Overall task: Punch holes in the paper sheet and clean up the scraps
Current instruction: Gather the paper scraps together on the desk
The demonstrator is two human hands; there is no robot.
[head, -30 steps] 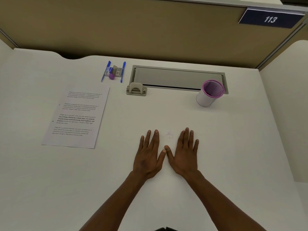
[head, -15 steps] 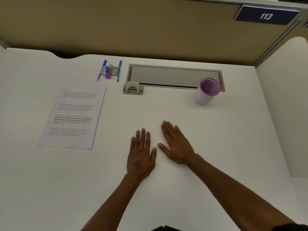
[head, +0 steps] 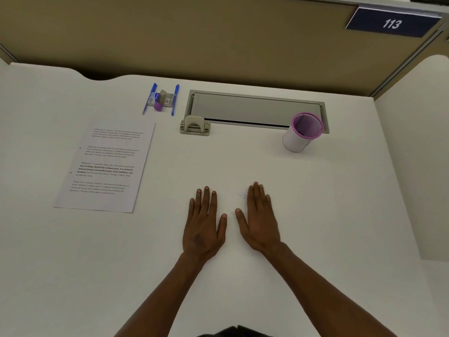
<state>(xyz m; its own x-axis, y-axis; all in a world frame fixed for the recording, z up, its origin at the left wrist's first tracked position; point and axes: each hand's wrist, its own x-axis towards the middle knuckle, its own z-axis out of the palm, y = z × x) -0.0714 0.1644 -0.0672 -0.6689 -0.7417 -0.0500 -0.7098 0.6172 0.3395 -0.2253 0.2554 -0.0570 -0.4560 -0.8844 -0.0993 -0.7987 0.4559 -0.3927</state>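
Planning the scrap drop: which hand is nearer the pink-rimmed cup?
Right. The right hand lies flat below and left of the cup; the left hand lies farther left.

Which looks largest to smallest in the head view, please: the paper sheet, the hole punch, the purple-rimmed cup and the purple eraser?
1. paper sheet
2. purple-rimmed cup
3. hole punch
4. purple eraser

The cup and punch look fairly close in size, so their order is less sure; the eraser lies a little farther back, yet is plainly smallest.
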